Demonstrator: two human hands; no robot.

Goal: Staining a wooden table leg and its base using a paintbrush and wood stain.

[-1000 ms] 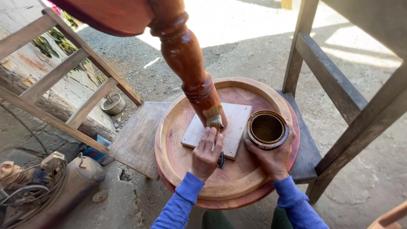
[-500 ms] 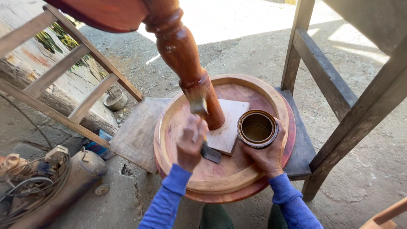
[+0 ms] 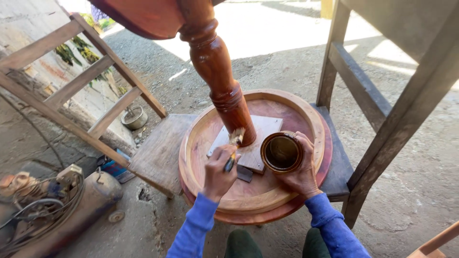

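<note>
Nearest us, our left hand [image 3: 217,174] is clenched around a paintbrush [image 3: 233,149], its bristles touching the foot of the turned wooden leg [image 3: 217,71]. Our right hand [image 3: 301,172] grasps a round brown tin [image 3: 281,152] just beside it. Both rest over the round wooden tabletop [image 3: 287,105], which lies on a low stool [image 3: 158,153]. Farther left, a compressor [image 3: 57,205] sits on the floor.

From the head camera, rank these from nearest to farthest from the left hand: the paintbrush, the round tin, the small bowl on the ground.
1. Paintbrush, held in the left hand.
2. Round tin, just to its right, held by the right hand.
3. Small bowl, far left on the ground.
</note>
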